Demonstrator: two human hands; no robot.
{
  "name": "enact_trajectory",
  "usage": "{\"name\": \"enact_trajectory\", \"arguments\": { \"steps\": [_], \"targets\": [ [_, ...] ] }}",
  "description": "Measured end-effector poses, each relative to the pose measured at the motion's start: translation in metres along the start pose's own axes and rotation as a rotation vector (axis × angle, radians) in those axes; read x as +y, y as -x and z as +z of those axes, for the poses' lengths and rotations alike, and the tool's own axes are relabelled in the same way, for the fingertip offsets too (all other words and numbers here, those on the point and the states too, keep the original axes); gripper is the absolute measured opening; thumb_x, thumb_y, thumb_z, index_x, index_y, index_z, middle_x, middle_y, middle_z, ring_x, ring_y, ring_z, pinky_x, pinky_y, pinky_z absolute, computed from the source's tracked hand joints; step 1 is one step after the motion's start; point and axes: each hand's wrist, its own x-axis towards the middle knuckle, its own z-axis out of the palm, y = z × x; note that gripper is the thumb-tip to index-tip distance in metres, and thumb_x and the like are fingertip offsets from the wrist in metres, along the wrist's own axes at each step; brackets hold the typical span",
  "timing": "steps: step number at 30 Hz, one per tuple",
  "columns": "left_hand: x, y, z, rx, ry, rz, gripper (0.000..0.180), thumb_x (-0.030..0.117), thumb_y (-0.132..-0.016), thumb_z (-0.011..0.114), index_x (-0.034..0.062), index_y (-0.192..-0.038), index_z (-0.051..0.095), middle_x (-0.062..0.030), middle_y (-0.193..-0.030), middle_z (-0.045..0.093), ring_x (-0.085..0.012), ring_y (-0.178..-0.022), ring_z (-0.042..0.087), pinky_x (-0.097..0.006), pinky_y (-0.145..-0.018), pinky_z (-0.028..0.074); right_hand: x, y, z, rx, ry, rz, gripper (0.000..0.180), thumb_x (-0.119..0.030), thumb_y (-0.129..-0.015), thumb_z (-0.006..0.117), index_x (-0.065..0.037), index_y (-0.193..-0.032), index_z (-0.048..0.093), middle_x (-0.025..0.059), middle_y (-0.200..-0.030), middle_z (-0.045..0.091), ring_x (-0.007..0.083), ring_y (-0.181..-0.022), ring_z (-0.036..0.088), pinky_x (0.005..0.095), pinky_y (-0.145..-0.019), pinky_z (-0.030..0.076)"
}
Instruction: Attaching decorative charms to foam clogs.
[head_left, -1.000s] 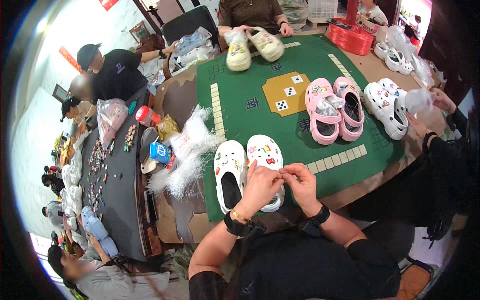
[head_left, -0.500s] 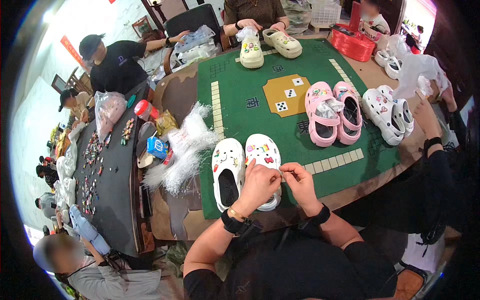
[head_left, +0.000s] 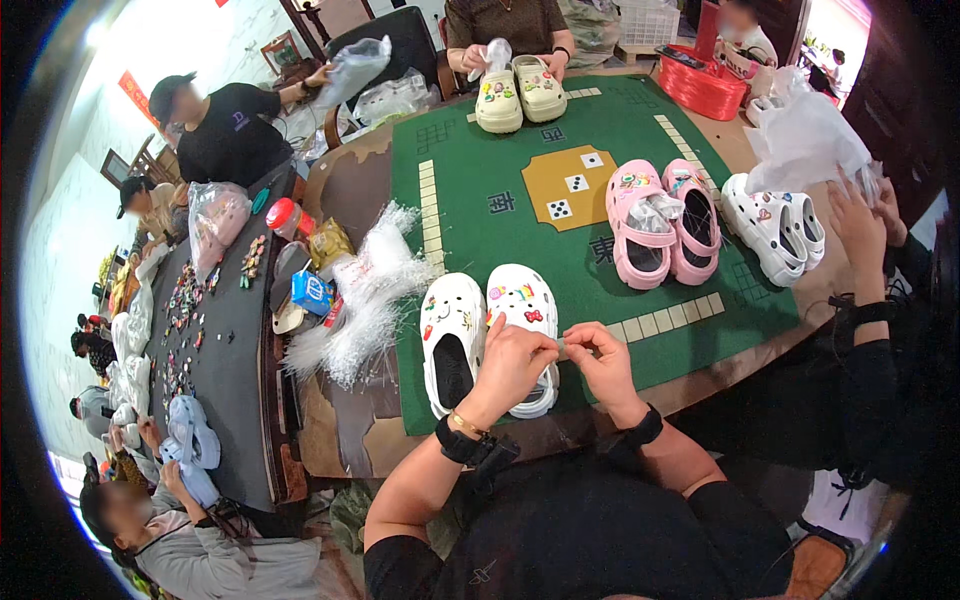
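Over the right one of two white clogs my left hand [head_left: 515,365] is closed in a pinch. My right hand [head_left: 603,368] pinches too, its fingertips meeting the left ones just right of that clog. Something small and pale shows between them, too fine to name. The right white clog [head_left: 521,285], with colourful charms on its toe, is partly hidden by my left hand. Beside it lies the left white clog [head_left: 452,303], also with charms, its dark insole showing. Both rest toes away from me on the green mat [head_left: 480,240].
Left of the clogs lie a heap of thin white plastic strands [head_left: 360,320], a blue box [head_left: 312,292] and a red-lidded jar [head_left: 288,218]. Pink clogs [head_left: 640,215] and white clogs [head_left: 762,225] stand to the right. Across the table a person handles cream clogs [head_left: 541,92]; another at right holds a plastic bag [head_left: 815,140].
My hands stay pinched together, barely shifted. The person opposite has brought the cream clogs side by side. At right, the plastic bag has moved lower, with both of that person's hands at it.
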Motion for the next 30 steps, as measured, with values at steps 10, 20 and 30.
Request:
{"name": "enact_trajectory", "arguments": {
  "steps": [10,20,30],
  "targets": [
    [0.0004,-0.0003,-0.0024,-0.027,-0.002,-0.004,0.009,0.018,-0.084,0.070,0.0104,-0.086,0.073,-0.0056,-0.079,0.067,-0.0248,-0.087,0.063,-0.053,-0.113,0.027,-0.0053,0.0005,0.0023,-0.006,0.145,-0.074,0.011,-0.002,-0.081,0.072,-0.001,-0.091,0.068,0.0082,-0.099,0.066,0.0164,-0.091,0.063,0.0285,-0.080,0.049],
    [0.0015,0.0009,-0.0023,0.005,-0.002,0.055,0.007,0.015,-0.081,0.070,0.0104,-0.085,0.074,-0.0051,-0.077,0.067,-0.0255,-0.086,0.064,-0.054,-0.112,0.028,-0.0074,-0.0005,0.0012,-0.032,0.193,-0.106,0.010,-0.002,-0.082,0.071,0.000,-0.091,0.067,0.0087,-0.098,0.066,0.0183,-0.093,0.064,0.0299,-0.083,0.049],
    [0.0013,0.0001,-0.0032,-0.022,0.071,-0.046,0.007,0.014,-0.083,0.070,0.0097,-0.089,0.072,-0.0049,-0.080,0.068,-0.0238,-0.085,0.065,-0.053,-0.115,0.024,-0.0041,0.0013,0.0052,0.002,0.076,-0.028,0.008,0.001,-0.086,0.065,0.001,-0.094,0.067,0.0063,-0.096,0.066,0.0126,-0.085,0.061,0.0260,-0.077,0.048]
  ]
}}
